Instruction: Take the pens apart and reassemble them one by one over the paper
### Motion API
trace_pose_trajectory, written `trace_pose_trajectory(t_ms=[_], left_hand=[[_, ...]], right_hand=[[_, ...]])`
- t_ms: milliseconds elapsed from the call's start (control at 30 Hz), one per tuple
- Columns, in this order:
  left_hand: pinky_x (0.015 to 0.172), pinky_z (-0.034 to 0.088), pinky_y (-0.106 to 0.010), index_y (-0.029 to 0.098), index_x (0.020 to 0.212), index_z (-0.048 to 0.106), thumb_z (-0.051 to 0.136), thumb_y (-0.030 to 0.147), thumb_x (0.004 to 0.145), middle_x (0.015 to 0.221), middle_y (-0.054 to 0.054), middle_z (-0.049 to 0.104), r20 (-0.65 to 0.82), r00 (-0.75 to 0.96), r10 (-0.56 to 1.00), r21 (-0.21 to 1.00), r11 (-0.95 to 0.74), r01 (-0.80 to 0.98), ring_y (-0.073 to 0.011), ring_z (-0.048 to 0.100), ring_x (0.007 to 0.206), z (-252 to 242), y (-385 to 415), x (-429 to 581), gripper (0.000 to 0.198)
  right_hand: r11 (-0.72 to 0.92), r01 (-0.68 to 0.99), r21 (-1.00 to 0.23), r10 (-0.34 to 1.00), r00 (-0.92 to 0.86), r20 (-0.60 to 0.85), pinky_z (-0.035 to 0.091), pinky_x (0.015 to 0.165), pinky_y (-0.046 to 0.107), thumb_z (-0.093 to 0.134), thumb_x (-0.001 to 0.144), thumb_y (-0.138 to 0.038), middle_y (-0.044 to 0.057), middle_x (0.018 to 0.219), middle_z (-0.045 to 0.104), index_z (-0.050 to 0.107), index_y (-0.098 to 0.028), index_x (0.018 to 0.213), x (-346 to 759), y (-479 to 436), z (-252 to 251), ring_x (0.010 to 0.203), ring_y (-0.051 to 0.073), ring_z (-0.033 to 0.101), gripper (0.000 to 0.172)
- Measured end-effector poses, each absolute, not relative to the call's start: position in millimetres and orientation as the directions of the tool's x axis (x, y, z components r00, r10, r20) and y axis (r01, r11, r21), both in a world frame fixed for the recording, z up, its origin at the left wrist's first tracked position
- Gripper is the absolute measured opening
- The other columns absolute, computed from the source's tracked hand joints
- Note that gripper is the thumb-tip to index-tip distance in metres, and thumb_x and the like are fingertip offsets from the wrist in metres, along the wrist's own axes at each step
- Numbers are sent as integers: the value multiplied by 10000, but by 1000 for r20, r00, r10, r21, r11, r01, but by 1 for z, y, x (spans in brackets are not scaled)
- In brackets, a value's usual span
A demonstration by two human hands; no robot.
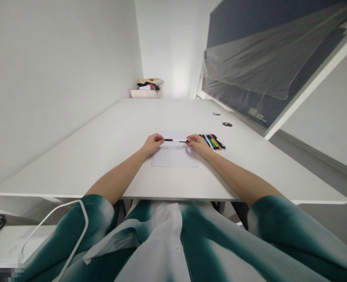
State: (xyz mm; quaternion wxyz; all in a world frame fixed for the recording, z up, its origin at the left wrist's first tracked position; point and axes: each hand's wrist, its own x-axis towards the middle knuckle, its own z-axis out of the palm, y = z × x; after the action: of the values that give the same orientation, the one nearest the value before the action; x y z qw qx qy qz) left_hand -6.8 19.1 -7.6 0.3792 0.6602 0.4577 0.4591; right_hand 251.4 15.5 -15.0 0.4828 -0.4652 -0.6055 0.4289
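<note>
Item: one slim black-and-white pen (176, 140), held level across the far part of a white paper sheet (175, 156), long axis running 9 to 3 o'clock. Left hand (152, 144): narrow pinch on the pen's 9 o'clock end. Right hand (197, 145): narrow pinch on the 3 o'clock end, its fingers (191, 138) closed around the barrel. Neither hand sits nearer; the pen spans the gap between them. Row of coloured markers (212, 141): lying just beside the right hand at 3 o'clock. White desk (73, 168): bears sheet and markers.
</note>
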Motion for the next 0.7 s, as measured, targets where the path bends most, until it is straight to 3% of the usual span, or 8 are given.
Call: trace_pose_trajectory(t_ms=[133,267,400,567,700], left_hand=[[745,445,-308,161,802,598,664,239,705,773,-15,634,284,205,937,897,-335,289,-139,559,722,-6,16,-4,141],[740,456,-307,161,819,605,634,241,731,795,-23,651,326,240,914,865,-391,314,-145,573,729,-7,13,2,122],[747,459,-313,164,843,617,610,248,768,808,-32,663,340,277,899,804,-430,409,-158,584,739,-5,9,9,113],[775,460,-316,181,916,594,516,281,881,871,-44,655,384,343,858,645,-514,565,-175,578,805,-1,0,12,132],[815,458,-353,186,931,556,398,292,954,905,-71,628,449,455,769,447,-634,631,-201,562,853,-1,-3,13,192]], right_hand=[[348,368,-862,937,-175,303,462,734,301,602,690,-186,19,824,678,613,-200,970,252,10,-13,746,173,603,280],[511,615,-600,856,-306,416,459,824,337,608,784,-252,72,967,697,657,-200,1050,245,1,-9,855,214,610,275],[587,700,-406,798,-416,437,434,920,356,506,878,-197,123,1087,701,676,-181,1105,236,-4,-8,1006,248,616,284],[560,752,-348,817,-432,382,423,916,315,407,943,-189,125,1145,704,667,-164,1151,232,-8,-3,1051,232,626,334],[497,815,-298,863,-427,270,415,794,280,370,981,-259,108,1022,737,682,-152,1095,229,-16,8,942,220,653,349]])
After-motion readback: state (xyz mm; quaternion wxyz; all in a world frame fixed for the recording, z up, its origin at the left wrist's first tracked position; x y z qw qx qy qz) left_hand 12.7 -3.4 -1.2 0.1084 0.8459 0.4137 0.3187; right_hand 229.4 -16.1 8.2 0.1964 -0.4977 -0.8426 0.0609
